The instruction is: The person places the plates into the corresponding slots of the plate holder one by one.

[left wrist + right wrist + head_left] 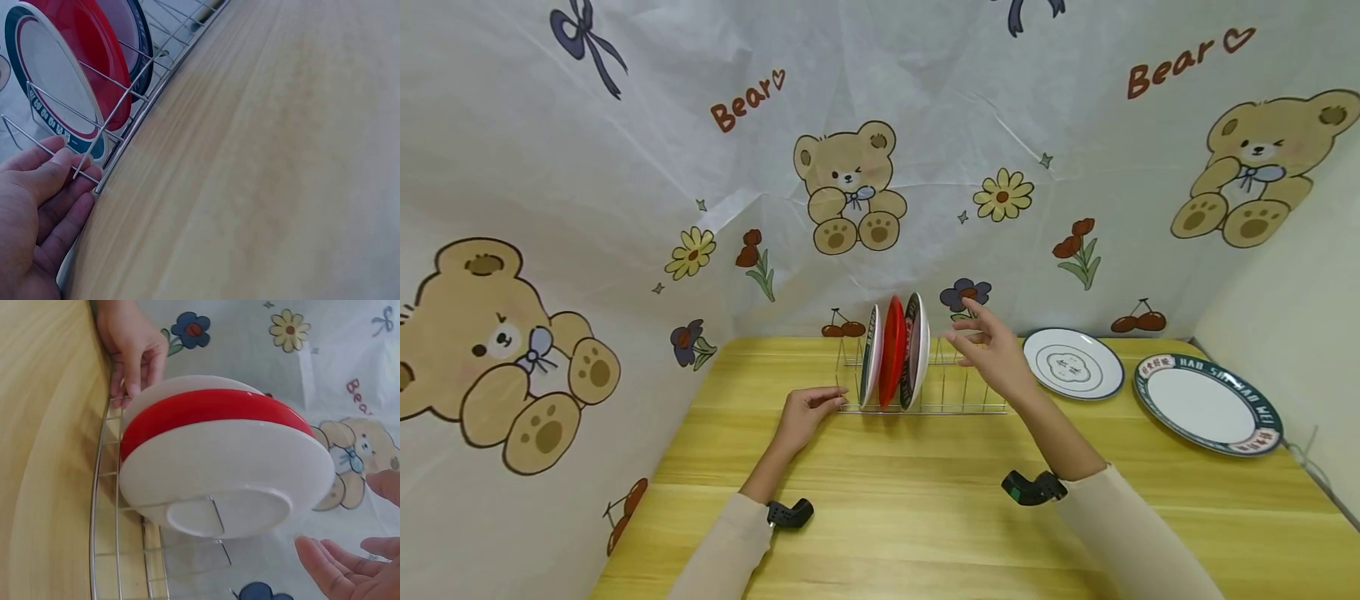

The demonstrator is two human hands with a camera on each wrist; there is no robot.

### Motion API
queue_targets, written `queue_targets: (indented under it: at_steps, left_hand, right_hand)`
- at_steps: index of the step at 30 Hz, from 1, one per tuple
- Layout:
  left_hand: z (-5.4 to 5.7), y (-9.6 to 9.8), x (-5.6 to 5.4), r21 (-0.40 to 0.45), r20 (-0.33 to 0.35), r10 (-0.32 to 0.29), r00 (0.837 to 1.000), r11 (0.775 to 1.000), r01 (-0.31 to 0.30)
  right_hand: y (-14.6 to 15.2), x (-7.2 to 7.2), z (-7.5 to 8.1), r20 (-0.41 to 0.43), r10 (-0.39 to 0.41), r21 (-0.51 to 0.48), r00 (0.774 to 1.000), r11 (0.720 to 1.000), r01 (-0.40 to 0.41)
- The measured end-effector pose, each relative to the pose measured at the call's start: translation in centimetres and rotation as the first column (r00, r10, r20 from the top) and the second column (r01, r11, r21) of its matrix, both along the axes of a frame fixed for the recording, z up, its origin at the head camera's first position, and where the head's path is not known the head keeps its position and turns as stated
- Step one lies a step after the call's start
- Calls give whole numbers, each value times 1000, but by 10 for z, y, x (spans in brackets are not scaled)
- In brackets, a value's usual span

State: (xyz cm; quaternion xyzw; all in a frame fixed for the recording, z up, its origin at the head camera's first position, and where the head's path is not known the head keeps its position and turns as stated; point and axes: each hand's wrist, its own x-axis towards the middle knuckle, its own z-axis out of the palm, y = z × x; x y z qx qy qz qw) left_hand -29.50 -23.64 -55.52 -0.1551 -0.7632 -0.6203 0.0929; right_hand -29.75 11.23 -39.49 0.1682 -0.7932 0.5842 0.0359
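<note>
A wire dish rack (955,409) holds three plates on edge: a white one with a green lettered rim (869,357), a red one (892,352) and a white-backed one with a dark patterned rim (917,354). At the rack's left end, my left hand (805,417) pinches the end wire between thumb and fingers; the left wrist view shows these fingers (53,215) closely. My right hand (996,354) is raised over the rack's right part, fingers spread and holding nothing. In the right wrist view its fingers (331,569) are apart from the white plate back (231,469).
On the wooden table (865,517), to the right, lie a white plate with a dark blue rim line (1075,364) and a larger oval plate with a green lettered rim (1206,404). A bear-patterned cloth (925,83) hangs behind the table and along its left.
</note>
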Motion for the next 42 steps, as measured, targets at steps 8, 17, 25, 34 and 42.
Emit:
queue_targets:
  at_steps: [8, 17, 25, 34, 42]
  left_hand:
    - [2, 2, 0, 2, 6, 18, 1000, 1000, -18]
    - [1, 2, 3, 2, 19, 12, 1000, 1000, -12]
    - [26, 7, 15, -28, 56, -4, 998, 1000, 6]
    - [31, 9, 16, -22, 55, -10, 998, 1000, 11]
    - [30, 8, 17, 11, 68, -30, 997, 1000, 29]
  right_hand:
    - [48, 7, -4, -23, -168, -70, 985, 984, 166]
    - [108, 5, -29, 12, -421, -16, 907, 907, 421]
    - [160, 4, -57, 79, -536, 184, 841, 837, 516]
    - [197, 1, -86, 160, -615, 312, 772, 774, 552]
    - [205, -2, -102, 181, -626, 464, 759, 734, 495]
